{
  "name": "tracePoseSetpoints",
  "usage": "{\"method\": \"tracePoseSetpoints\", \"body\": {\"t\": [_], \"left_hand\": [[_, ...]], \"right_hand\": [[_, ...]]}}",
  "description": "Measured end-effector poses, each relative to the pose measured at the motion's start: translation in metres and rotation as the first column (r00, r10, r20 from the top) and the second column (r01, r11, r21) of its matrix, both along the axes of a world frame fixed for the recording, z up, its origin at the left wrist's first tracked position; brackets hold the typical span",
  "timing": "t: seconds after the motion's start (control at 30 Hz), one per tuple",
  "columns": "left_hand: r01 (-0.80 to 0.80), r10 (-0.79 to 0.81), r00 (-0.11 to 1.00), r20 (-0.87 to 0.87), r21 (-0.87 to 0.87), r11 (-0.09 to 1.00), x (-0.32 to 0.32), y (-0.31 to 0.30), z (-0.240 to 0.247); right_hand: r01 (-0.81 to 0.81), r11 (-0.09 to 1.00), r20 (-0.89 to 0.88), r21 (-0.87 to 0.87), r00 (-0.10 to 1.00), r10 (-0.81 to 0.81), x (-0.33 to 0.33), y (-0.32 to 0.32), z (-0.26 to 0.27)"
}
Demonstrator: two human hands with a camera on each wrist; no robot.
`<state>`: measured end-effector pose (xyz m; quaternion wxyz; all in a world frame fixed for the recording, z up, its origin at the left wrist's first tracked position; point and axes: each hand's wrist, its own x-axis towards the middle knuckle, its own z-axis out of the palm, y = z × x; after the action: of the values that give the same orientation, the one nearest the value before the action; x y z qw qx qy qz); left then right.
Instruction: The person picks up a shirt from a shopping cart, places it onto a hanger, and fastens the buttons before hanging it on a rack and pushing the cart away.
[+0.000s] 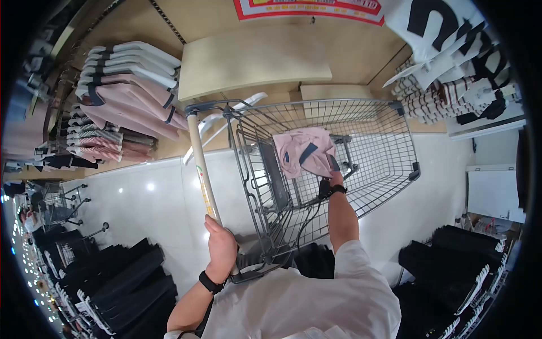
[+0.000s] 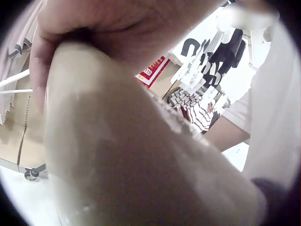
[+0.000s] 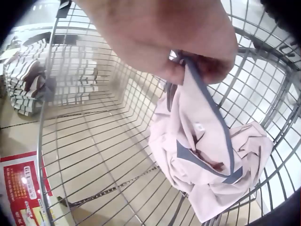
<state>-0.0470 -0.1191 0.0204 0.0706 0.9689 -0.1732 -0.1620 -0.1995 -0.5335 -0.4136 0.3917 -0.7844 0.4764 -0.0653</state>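
Note:
A pink garment [image 1: 304,151] with dark trim lies bunched in the wire shopping cart [image 1: 384,104]. My right hand [image 1: 337,179] reaches over the cart and pinches the garment's dark-trimmed edge; in the right wrist view the fingers of that hand [image 3: 174,37] hold a raised fold of the pink cloth [image 3: 207,188]. My left hand [image 1: 221,246] is curled round the near end of the cart's pale handle [image 1: 206,169]. Close up in the left wrist view, the left hand [image 2: 117,28] wraps the handle [image 2: 113,132].
Pink and striped clothes [image 1: 127,101] hang on white hangers at the left. A wooden shelf [image 1: 254,59] stands beyond the cart, with striped clothes [image 1: 446,99] at the right. Dark clothes hang on racks at the lower left [image 1: 132,282] and lower right [image 1: 443,271].

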Motion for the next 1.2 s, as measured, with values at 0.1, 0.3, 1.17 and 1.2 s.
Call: {"method": "tracePoseSetpoints", "body": {"t": [0.1,0.3,1.17,1.2], "left_hand": [[0.213,-0.227,0.964,0.140,0.108,0.971,-0.001,0.016,-0.020],[0.074,-0.078,0.997,0.007,-0.384,0.920,0.000,0.014,-0.010],[0.237,-0.110,0.972,0.209,-0.851,0.469,0.103,0.186,0.142],[0.215,-0.089,0.976,0.197,-0.834,0.509,0.061,0.194,0.127]], "right_hand": [[0.289,0.250,0.009,0.924,0.638,-0.770,0.005,-0.019,0.105],[-0.065,0.650,0.479,0.758,0.731,-0.486,0.000,-0.029,0.261],[-0.997,0.028,0.728,0.071,0.071,0.681,0.171,0.535,0.726],[-0.992,-0.020,0.683,0.121,0.068,0.728,0.171,0.540,0.724]]}}
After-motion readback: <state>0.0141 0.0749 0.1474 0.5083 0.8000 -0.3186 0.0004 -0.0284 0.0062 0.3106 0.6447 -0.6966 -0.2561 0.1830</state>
